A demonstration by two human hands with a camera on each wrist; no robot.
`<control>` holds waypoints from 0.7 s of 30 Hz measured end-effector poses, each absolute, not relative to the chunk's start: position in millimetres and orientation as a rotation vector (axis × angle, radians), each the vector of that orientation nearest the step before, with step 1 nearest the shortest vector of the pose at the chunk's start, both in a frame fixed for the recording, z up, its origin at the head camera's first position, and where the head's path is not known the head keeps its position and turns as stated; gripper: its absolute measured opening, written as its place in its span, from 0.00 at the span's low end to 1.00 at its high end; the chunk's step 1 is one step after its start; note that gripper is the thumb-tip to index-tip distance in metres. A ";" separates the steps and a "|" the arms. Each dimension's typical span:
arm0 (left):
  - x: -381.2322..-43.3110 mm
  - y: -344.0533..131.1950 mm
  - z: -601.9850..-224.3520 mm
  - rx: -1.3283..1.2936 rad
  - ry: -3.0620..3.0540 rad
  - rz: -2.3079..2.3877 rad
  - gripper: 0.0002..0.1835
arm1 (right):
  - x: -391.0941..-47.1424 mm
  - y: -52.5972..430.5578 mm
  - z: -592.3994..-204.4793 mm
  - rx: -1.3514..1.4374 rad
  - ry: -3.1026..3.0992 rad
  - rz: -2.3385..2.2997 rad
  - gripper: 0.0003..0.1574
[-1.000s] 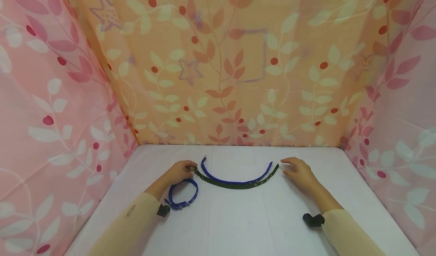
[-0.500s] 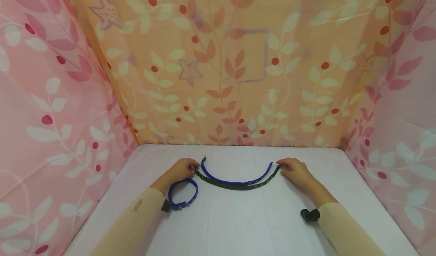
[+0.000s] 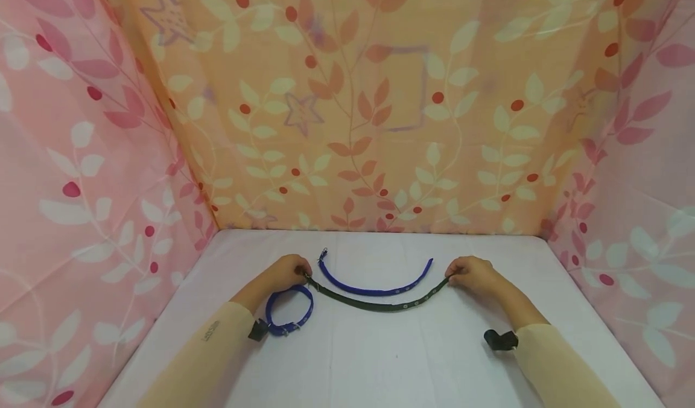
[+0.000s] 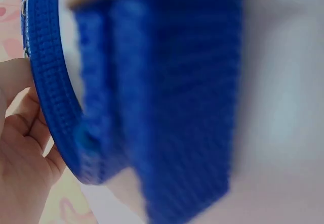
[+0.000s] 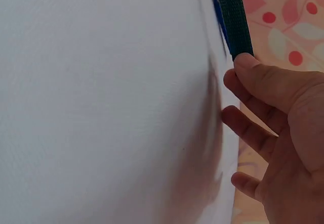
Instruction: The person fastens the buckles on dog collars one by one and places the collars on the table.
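A dark green collar with metal eyelets hangs in a shallow curve between both hands. My left hand pinches its buckle end; in the left wrist view that grip is hidden behind blue webbing. The tip of the other end is pinched between thumb and forefinger of my right hand, plainly seen in the right wrist view. Just beyond the green one, a blue collar lies unbuckled in a similar curve. A second blue collar, fastened into a ring, stands below my left hand and fills much of the left wrist view.
A white-covered table lies under everything. An orange patterned curtain rises behind its back edge, with pink patterned curtains at both sides. A black wrist camera sits at the right sleeve.
My right hand has come in and taken the green collar's free tip. Both hands have drawn the green collar slightly nearer, apart from the open blue one.
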State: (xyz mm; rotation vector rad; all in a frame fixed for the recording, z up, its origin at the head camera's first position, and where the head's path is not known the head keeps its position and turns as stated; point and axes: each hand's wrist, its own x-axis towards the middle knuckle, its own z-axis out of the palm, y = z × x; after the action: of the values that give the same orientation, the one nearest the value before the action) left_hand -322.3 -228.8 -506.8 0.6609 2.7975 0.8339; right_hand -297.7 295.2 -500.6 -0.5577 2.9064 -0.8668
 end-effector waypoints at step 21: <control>-279.8 -257.7 -455.1 0.692 2.705 1.099 0.08 | -245.6 304.2 -459.4 -0.588 2.634 -1.541 0.13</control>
State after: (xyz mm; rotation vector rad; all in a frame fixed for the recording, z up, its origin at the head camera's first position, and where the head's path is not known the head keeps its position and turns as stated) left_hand -279.8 -257.7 -455.1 0.6918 2.7055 1.0991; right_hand -245.6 304.2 -459.4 -0.5879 2.6341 -1.5413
